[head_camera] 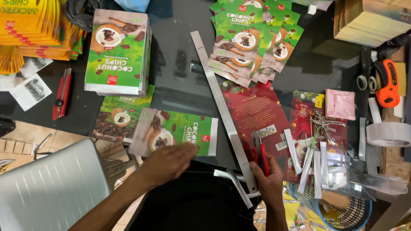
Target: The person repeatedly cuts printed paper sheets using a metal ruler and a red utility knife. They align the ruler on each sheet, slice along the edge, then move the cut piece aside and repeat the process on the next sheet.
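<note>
Two bare hands work at the near edge of a dark glass-topped table (180, 64). The left hand (169, 161) lies palm down, fingers loosely curled, on the near edge of a flat green printed snack pouch with a white end strip (180, 134), which sits just beyond its fingertips and looks blurred. The right hand (269, 179) is closed round the red handle of a small utility cutter (259, 149), blade end pointing away from the person. Between the hands, touching the right hand's inner side, runs a long grey metal ruler (222, 107), slanting away to the far left.

Beyond the left hand stands a squared stack of the same green pouches (117, 51); beyond the right hand, a fanned pile of them (252, 38) and a dark red printed sheet (257, 111). Right of the right hand lie white paper strips (306, 167) and a roll of clear tape (387, 134).

This looks like the step of bringing one pouch in for trimming. The next move would likely call for the pouch flat beside the ruler, held firmly, with left-hand fingers clear of the blade.
</note>
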